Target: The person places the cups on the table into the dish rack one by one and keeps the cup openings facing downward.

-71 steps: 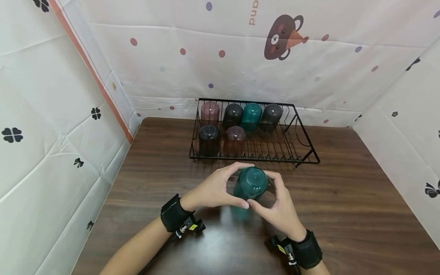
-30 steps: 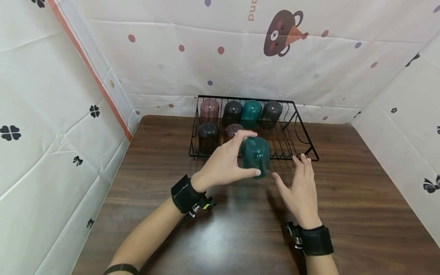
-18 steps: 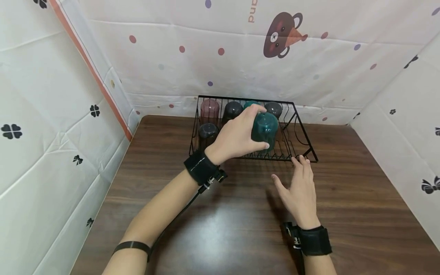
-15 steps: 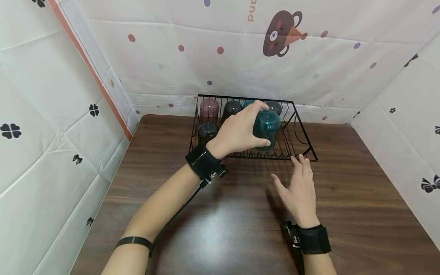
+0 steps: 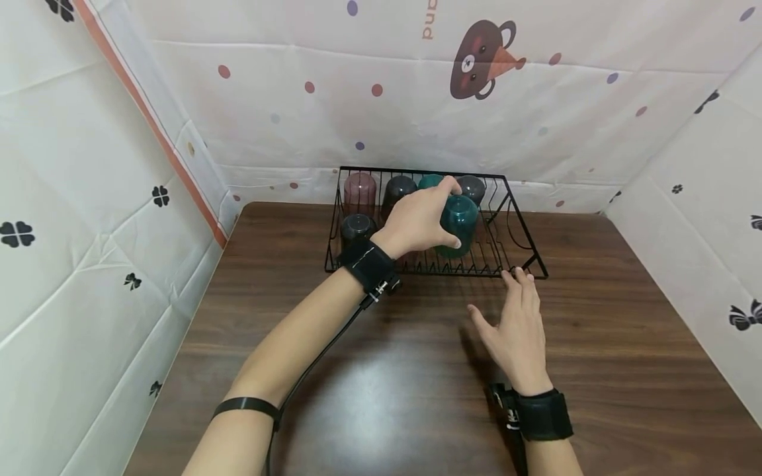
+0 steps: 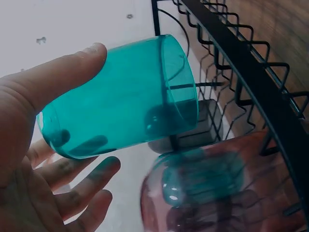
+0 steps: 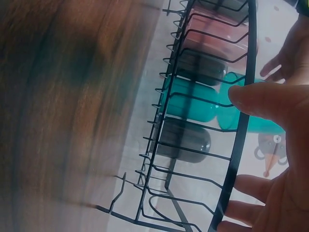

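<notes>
My left hand [image 5: 419, 221] grips an upside-down teal glass cup [image 5: 461, 221] near its base, thumb on the near side and fingers behind. The cup is over the front row of a black wire rack [image 6: 251, 79], to the right of a pink cup [image 6: 212, 188] largely hidden by my hand in the head view. In the left wrist view the cup's open rim points toward the rack; whether it touches the wires I cannot tell. My right hand [image 5: 518, 330] has its fingers spread at the rack's front right, fingertips by the front bar; contact is unclear.
In the back row stand a pink cup [image 5: 360, 192], a dark cup [image 5: 399, 188], a teal cup [image 7: 193, 99] and a grey cup [image 7: 183, 140]. Another dark cup [image 5: 357, 228] sits front left. The rack rests on a wooden table [image 5: 595, 317] against patterned cloth walls [image 5: 274, 125].
Both hands held the teal cup above the table at first. My right hand let go and moved right to the rack's front; my left hand carried the cup forward over the rack and slightly lower.
</notes>
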A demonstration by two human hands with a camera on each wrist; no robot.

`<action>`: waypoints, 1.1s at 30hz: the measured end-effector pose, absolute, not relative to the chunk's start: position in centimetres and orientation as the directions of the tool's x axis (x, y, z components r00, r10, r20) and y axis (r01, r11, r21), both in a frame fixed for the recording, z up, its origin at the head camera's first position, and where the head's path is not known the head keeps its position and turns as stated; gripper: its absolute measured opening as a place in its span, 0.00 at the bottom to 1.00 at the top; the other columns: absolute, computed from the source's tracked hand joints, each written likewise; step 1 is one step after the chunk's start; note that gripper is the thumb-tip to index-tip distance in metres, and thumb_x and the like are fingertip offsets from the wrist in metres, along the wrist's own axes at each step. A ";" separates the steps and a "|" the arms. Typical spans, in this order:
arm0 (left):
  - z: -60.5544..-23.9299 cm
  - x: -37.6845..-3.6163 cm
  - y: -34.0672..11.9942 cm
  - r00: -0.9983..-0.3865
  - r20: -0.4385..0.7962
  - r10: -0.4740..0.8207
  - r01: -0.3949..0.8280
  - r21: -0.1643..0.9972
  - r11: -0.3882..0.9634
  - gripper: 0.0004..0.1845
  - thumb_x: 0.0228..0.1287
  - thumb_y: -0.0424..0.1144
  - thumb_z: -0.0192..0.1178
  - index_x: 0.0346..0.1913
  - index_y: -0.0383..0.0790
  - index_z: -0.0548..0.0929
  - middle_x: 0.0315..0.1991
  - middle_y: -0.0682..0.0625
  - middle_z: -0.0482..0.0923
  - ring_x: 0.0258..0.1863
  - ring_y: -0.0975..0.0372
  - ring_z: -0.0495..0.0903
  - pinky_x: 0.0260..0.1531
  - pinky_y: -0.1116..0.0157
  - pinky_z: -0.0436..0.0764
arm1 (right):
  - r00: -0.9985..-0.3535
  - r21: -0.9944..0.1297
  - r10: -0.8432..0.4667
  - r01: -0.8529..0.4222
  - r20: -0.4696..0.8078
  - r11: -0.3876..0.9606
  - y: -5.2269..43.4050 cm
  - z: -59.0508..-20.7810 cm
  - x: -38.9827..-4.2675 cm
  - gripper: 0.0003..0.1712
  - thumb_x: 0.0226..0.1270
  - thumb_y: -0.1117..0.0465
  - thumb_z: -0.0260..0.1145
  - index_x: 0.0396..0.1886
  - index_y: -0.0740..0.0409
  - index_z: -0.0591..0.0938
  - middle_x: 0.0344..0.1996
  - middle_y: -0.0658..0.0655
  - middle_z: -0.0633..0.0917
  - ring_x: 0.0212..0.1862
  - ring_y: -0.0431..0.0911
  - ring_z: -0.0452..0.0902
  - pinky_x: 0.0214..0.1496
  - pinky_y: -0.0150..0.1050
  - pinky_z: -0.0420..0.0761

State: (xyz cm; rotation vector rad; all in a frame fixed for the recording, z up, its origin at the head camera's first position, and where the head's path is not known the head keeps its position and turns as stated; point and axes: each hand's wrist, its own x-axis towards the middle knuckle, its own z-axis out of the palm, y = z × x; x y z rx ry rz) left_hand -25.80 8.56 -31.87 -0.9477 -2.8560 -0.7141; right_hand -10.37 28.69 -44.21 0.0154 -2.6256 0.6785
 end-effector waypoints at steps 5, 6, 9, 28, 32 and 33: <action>-32.1 -26.4 8.9 -0.817 0.173 0.550 0.570 0.392 0.722 0.49 0.49 0.58 0.78 0.71 0.53 0.63 0.60 0.54 0.82 0.49 0.62 0.84 0.47 0.62 0.83 | -0.910 -0.461 0.088 -0.121 0.406 0.879 28.7 -44.2 -10.3 0.51 0.63 0.49 0.74 0.77 0.64 0.60 0.78 0.68 0.56 0.80 0.67 0.47 0.71 0.71 0.60; -32.1 -26.5 8.9 -0.817 0.172 0.550 0.569 0.391 0.724 0.49 0.49 0.58 0.78 0.70 0.53 0.63 0.60 0.54 0.82 0.50 0.62 0.83 0.47 0.61 0.83 | -0.909 -0.461 0.087 -0.123 0.407 0.879 28.7 -44.2 -10.3 0.51 0.63 0.49 0.74 0.77 0.64 0.60 0.78 0.68 0.56 0.80 0.67 0.47 0.71 0.71 0.60; -32.1 -26.8 9.1 -0.816 0.170 0.553 0.571 0.390 0.722 0.49 0.48 0.58 0.79 0.70 0.53 0.63 0.60 0.54 0.82 0.51 0.61 0.83 0.49 0.60 0.83 | -0.908 -0.463 0.087 -0.125 0.409 0.877 28.7 -44.1 -10.3 0.51 0.63 0.49 0.74 0.77 0.64 0.60 0.78 0.68 0.56 0.80 0.66 0.46 0.72 0.70 0.60; -33.4 -27.2 9.9 -0.812 0.141 0.566 0.582 0.253 0.773 0.47 0.48 0.62 0.78 0.68 0.53 0.65 0.57 0.57 0.83 0.49 0.61 0.82 0.49 0.56 0.77 | -0.903 -0.454 0.085 -0.129 0.422 0.882 28.7 -44.2 -10.2 0.51 0.62 0.50 0.75 0.77 0.63 0.60 0.78 0.68 0.57 0.80 0.66 0.46 0.71 0.71 0.61; -33.7 -27.2 10.0 -0.816 0.139 0.562 0.577 0.258 0.775 0.47 0.48 0.62 0.78 0.68 0.53 0.66 0.57 0.56 0.83 0.49 0.60 0.83 0.48 0.56 0.77 | -0.905 -0.451 0.087 -0.122 0.416 0.884 28.8 -44.4 -10.2 0.51 0.63 0.49 0.75 0.77 0.63 0.60 0.78 0.68 0.57 0.80 0.66 0.46 0.71 0.71 0.61; -33.7 -27.2 10.0 -0.815 0.137 0.563 0.578 0.253 0.776 0.47 0.48 0.62 0.77 0.68 0.53 0.66 0.56 0.56 0.83 0.48 0.60 0.83 0.48 0.56 0.77 | -0.906 -0.452 0.089 -0.120 0.414 0.884 28.8 -44.4 -10.2 0.51 0.63 0.49 0.75 0.77 0.63 0.60 0.78 0.68 0.56 0.81 0.66 0.46 0.71 0.71 0.61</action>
